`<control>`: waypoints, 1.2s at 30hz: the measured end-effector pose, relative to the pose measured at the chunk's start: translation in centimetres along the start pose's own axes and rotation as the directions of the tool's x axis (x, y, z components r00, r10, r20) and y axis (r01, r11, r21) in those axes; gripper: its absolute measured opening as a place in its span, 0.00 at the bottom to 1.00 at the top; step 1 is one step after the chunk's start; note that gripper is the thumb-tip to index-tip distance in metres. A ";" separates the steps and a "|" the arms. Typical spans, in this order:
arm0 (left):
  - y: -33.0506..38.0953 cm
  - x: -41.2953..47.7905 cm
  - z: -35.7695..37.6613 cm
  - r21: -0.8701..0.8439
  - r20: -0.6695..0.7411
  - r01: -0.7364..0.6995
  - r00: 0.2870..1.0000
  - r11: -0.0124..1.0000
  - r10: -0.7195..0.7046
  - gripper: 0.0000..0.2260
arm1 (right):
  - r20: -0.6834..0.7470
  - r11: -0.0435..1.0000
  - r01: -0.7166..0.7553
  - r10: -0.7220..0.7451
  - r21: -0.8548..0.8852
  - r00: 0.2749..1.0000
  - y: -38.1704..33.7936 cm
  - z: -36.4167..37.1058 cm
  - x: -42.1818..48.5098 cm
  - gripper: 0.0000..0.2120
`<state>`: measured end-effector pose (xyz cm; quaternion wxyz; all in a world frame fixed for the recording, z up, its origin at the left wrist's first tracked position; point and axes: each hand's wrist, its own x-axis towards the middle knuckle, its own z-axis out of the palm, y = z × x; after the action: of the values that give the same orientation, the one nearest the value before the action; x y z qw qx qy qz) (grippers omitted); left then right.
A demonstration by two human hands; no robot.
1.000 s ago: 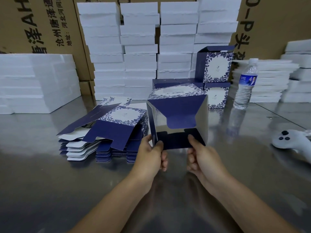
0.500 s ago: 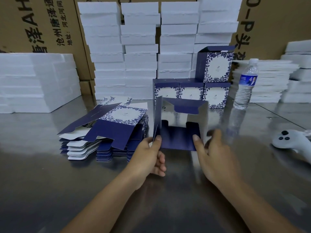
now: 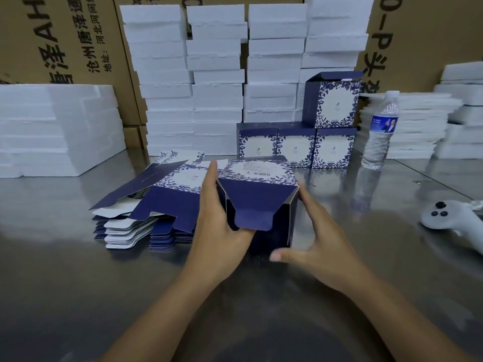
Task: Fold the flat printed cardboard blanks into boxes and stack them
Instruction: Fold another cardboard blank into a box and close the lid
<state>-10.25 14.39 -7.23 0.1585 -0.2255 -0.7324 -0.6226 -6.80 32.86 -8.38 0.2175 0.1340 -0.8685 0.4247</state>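
A half-formed navy box with a white floral panel lies on its side on the steel table, its open end toward me and a blue flap hanging down over the opening. My left hand clasps its left side, fingers along the wall and thumb under the flap. My right hand cups its right side, thumb stretched below the opening. A fanned pile of flat printed blanks lies to the left. Behind stand three finished boxes in a row with one more on top.
White foam blocks are piled along the back and at the far left and right. A water bottle stands at the right. A white controller lies near the table's right edge. Brown cartons form the backdrop.
The box has tipped so its printed panel faces up and sits lower on the table. My left hand moved up its left wall; my right hand shifted to cup the right side.
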 end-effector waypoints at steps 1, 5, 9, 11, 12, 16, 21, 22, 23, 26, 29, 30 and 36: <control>0.1 0.0 -0.1 0.004 -0.002 -0.010 1.000 1.000 0.010 0.38 | 0.041 1.000 0.002 -0.003 0.022 0.999 0.1 0.0 0.0 0.59; 0.5 0.1 -0.4 0.084 -0.003 -0.058 0.998 0.995 0.058 0.28 | 0.023 0.986 0.001 -0.005 0.167 1.000 -0.1 0.3 -0.2 0.47; 1.3 -0.1 -0.4 0.022 -0.040 0.015 0.999 1.000 -0.014 0.25 | -0.196 0.955 0.024 0.035 0.295 0.980 0.2 0.8 0.0 0.23; 1.5 -0.2 -0.4 -0.012 -0.051 0.058 0.997 0.998 -0.059 0.23 | -0.253 0.974 0.030 0.029 0.226 0.967 0.4 0.9 0.2 0.17; 1.6 -0.2 -0.3 -0.019 -0.046 0.074 0.996 0.997 -0.075 0.23 | -0.266 0.981 0.021 0.032 0.195 0.963 0.5 0.9 0.2 0.13; 1.7 -0.3 -0.1 -0.048 -0.008 0.087 0.996 0.995 -0.087 0.20 | -0.265 0.996 -0.007 0.030 0.086 0.964 0.7 0.9 0.2 0.14; 1.5 -0.8 0.6 -0.051 0.009 0.028 1.000 0.998 -0.028 0.20 | -0.319 0.960 0.011 -0.104 -0.281 0.942 0.1 0.4 0.0 0.24; 1.5 -0.8 0.7 -0.046 0.010 0.022 1.000 0.999 -0.021 0.20 | -0.337 0.935 0.002 -0.130 -0.356 0.932 -0.1 0.2 0.0 0.23; 1.4 -0.9 0.8 -0.041 0.011 0.016 1.000 0.999 -0.015 0.20 | -0.356 0.914 -0.008 -0.150 -0.405 0.922 -0.3 0.2 0.0 0.22; 1.2 -0.9 1.0 -0.028 0.009 0.002 1.000 1.000 -0.002 0.21 | -0.377 0.885 -0.044 -0.151 -0.463 0.914 -0.7 0.1 0.1 0.19; 1.0 -0.9 1.2 -0.012 -0.002 -0.010 1.000 1.000 0.010 0.21 | -0.378 0.863 -0.063 -0.153 -0.502 0.913 -0.6 0.1 0.4 0.14; 1.0 -0.9 1.2 -0.011 -0.007 -0.013 1.000 1.000 0.013 0.20 | -0.373 0.861 -0.066 -0.148 -0.505 0.916 -0.6 0.1 0.4 0.14; 1.2 -1.0 1.2 -0.025 -0.005 0.012 1.000 1.000 -0.012 0.20 | -0.316 0.894 -0.047 -0.108 -0.446 0.943 -0.8 -0.1 0.3 0.14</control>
<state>-8.67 15.63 -6.92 0.1537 -0.2218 -0.7254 -0.6333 -6.70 32.48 -7.65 0.3925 0.0204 -0.8912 0.2267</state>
